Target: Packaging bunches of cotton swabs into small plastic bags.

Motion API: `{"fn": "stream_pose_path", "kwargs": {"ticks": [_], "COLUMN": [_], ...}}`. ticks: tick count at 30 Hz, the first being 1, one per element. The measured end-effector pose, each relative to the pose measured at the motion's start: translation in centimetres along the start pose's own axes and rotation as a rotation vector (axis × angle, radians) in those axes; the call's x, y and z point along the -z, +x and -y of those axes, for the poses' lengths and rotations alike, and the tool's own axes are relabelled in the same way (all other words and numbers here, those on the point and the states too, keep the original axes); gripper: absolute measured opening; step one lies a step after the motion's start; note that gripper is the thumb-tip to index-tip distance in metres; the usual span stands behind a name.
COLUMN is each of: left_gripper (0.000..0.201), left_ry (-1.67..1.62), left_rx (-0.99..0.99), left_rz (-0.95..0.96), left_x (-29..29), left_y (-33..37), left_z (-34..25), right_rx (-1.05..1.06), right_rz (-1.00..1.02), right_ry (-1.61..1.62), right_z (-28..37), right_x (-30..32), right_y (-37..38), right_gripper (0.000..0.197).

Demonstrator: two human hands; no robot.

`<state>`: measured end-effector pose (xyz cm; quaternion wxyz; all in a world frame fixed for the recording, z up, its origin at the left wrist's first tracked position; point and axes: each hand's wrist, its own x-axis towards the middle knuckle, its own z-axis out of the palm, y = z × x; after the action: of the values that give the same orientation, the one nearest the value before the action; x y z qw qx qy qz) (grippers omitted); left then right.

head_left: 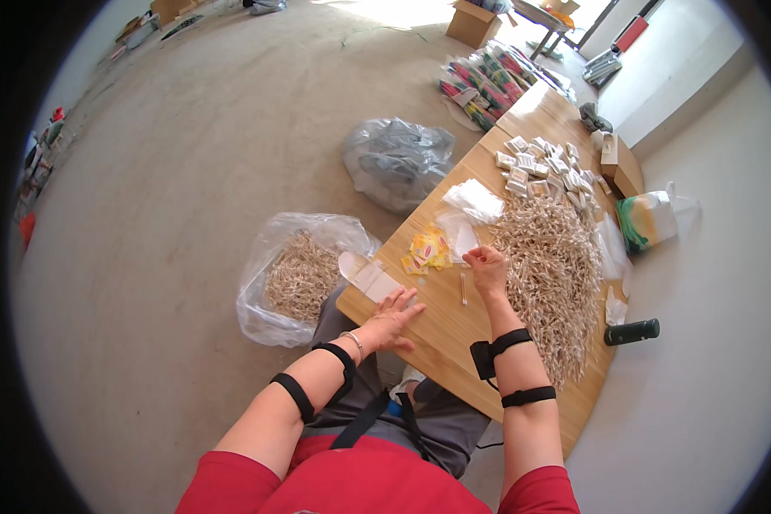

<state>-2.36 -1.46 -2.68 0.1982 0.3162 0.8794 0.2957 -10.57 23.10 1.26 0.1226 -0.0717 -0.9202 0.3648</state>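
Heap of thin pale sticks [552, 265], the landmark, on a wooden table [437, 317]. Right hand [488, 270]: at the heap's left edge, thumb and fingertips drawn together beside a clear pouch [463, 238]; whether they grip anything is too small to tell. Left hand [388, 319]: farther left of the heap, fingers spread, palm down, by a white card [373, 280]. Risks, as judged: the card, projecting past the table edge, may drop if nudged; the right forearm, along the heap's side, may scatter sticks.
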Motion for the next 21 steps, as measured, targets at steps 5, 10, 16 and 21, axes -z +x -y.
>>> {"fn": "stream_pose_path", "kwargs": {"ticks": [5,10,16,21], "left_gripper": [0.092,0.092,0.074,0.042], "left_ry": [-0.008,0.005,0.000,-1.203], "left_rx": [-0.004,0.005,-0.053,0.082], "left_rz": [0.004,0.013,-0.119,-0.240], "left_x": [0.1,0.4,0.1,3.4], "left_y": [0.0,-0.4,1.2,1.0], "left_z": [0.0,0.2,1.2,0.6], "right_rx": [-0.084,0.031,0.187,0.269], "right_rz": [-0.100,-0.178,-0.009,-0.021], "right_ry": [0.091,0.015,0.004,-0.008], "right_z": [0.0,1.8,5.6,8.2], "right_x": [0.4,0.1,-3.1,-3.9], "right_y": [-0.3,-2.6,-7.4,-9.4], "right_gripper": [0.013,0.011,0.009,0.004]}}
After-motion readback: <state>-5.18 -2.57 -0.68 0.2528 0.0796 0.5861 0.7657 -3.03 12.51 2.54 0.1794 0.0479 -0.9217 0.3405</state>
